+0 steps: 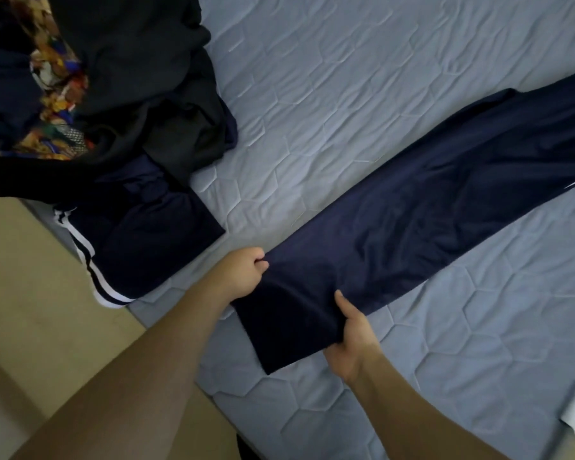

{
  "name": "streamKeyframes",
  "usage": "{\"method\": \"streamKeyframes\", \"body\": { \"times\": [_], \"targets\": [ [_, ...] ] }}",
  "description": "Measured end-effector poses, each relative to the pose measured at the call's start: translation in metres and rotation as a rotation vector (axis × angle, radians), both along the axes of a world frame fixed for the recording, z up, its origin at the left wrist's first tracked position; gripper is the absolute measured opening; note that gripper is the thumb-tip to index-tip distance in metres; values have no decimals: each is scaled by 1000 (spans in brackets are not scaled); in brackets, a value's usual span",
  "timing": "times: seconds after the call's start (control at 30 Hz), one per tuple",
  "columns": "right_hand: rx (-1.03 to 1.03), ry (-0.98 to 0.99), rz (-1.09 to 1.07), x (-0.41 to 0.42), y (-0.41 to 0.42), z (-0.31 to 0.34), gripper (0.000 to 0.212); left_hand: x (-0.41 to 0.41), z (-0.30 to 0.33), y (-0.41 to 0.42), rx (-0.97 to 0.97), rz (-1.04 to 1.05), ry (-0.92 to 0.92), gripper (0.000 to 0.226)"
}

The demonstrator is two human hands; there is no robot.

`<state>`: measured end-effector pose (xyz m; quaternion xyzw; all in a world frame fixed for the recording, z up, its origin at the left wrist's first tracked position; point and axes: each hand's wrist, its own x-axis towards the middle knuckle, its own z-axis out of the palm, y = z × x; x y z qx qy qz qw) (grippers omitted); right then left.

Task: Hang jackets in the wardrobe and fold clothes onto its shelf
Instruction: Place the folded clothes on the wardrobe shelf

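Fingers (261, 260) of left hand (243, 273) and right hand (349, 340) curled, pinching trousers (412, 207) hem, lower centre, on mattress (346, 78). Best lifted evenly, carried toward waistband at right edge, edges matched. Pile (113, 94) upper left.

The navy trousers (412, 207) run off the right edge, and the clothes pile (113, 94) is cut off top-left.
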<state>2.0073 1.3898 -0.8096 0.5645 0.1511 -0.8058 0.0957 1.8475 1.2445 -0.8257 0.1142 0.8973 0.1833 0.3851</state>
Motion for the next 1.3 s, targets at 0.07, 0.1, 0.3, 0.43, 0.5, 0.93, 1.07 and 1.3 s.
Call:
{"method": "streamKeyframes", "body": {
  "times": [0.07, 0.1, 0.3, 0.43, 0.5, 0.93, 1.07, 1.3],
  "targets": [
    [-9, 10, 12, -1, -8, -3, 36, 6, -8, 3, -36, 40, 46, 25],
    [-15, 6, 13, -1, -13, -4, 37, 8, -10, 3, -37, 81, 91, 23],
    [-103, -36, -160, -9, -52, -5, 55, 8, -3, -11, -51, -7, 246, 23],
    [-213, -50, -144, -17, -96, 14, 58, -3, 22, -36, -351, -187, 224, 28],
    [-321, -93, -121, -19, -122, 34, 59, -7, 41, -57, -477, -197, 72, 44],
    [-218, -140, -92, -31, 25, 150, 30, -54, 210, 109, 94, 510, -510, 25],
    [-248, -141, -275, -15, 161, 154, 29, -46, 220, 236, 263, 533, -553, 39],
    [-6, -44, 4, -2, 364, 119, 26, -56, 166, 461, 203, 8, -136, 30]
  ]
}}
